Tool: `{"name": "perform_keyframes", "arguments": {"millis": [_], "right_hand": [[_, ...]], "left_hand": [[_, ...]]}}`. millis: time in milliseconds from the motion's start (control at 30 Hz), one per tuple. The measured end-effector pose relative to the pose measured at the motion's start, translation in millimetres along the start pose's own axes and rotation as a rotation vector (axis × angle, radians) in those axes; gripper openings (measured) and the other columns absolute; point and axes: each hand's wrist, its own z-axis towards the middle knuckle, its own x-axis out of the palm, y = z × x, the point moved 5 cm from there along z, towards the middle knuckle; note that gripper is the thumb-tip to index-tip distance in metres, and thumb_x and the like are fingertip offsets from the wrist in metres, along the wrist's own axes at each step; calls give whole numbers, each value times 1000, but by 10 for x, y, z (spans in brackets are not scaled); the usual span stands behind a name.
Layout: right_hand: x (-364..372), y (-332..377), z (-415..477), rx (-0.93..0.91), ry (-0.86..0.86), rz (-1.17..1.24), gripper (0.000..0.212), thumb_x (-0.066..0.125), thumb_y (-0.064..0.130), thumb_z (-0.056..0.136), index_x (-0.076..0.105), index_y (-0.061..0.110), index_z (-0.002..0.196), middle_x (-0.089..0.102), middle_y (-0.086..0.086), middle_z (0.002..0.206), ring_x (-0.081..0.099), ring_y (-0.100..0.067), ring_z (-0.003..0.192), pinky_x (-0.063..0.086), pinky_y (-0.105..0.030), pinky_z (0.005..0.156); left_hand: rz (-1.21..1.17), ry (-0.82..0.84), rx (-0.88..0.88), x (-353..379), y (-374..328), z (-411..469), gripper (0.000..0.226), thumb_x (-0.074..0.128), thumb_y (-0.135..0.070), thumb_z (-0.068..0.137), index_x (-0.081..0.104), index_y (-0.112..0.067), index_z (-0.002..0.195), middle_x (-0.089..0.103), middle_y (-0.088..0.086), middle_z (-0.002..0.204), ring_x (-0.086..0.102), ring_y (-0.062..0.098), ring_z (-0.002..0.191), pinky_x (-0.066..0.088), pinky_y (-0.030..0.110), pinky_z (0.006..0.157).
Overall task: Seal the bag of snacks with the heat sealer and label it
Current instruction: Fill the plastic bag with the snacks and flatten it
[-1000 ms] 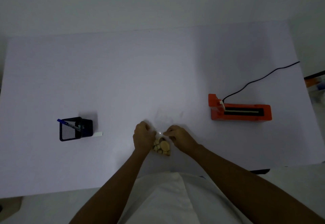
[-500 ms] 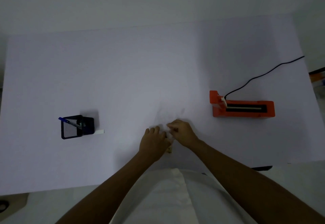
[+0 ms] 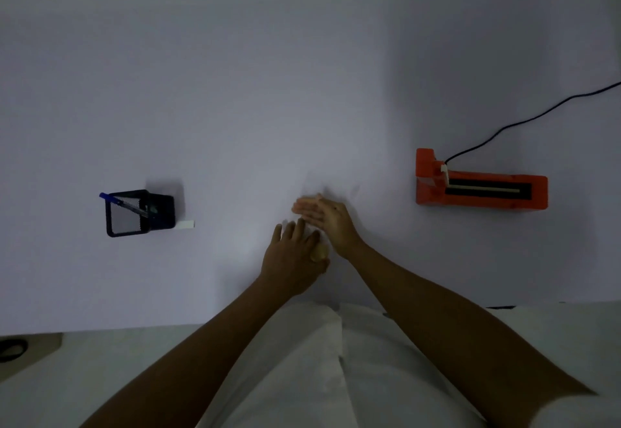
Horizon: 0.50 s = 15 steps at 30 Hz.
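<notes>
Pressing flat, both hands, left (image 3: 292, 256) and right (image 3: 327, 221), seemingly cover the snack bag (image 3: 318, 253), fingers unclenched.

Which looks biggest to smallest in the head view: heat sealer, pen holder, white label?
1. heat sealer
2. pen holder
3. white label

All sit at similar depth on the table, so the ranking looks safe.

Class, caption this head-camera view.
Left hand and right hand flatten clear snack bag between black mesh pen holder and orange heat sealer.
</notes>
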Motion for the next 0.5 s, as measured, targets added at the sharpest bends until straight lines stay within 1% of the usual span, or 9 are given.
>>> {"name": "perform_keyframes", "arguments": {"millis": [67,133,233,333,500], "right_hand": [[-43,-20,41,5,-8,4,44,33,28,107,66,0,114,71,-19,112,69,-27,108,53,-34,97],[-63,1,67,-17,18,-34,43,32,27,107,66,2,114,71,-17,112,69,-25,108,53,-32,97],[-152,103,154,-52,25,-92,45,30,28,107,63,0,120,69,-18,117,69,-21,109,53,-26,95],[-307,299,295,-94,-13,-100,48,30,29,107,62,-3,122,70,-16,116,69,-20,109,53,-26,95],[-492,552,487,-187,-77,-100,50,31,32,107,60,-6,123,70,-18,114,68,-22,110,53,-30,97]], "left_hand": [[-21,17,-6,12,4,-1,70,37,-62,91,33,-21,147,25,18,156,26,37,143,17,51,118],[-24,32,-4,16,14,6,72,38,-64,90,30,-22,148,22,17,158,23,36,144,16,51,119],[-58,54,-6,23,42,14,75,41,-65,89,27,-24,150,18,15,160,20,34,146,16,51,119],[-72,68,-10,23,49,15,77,43,-65,87,27,-23,150,16,14,160,19,33,146,15,51,119],[-85,38,-15,20,43,6,77,46,-64,85,32,-22,147,22,15,158,24,33,144,18,52,118]]}}
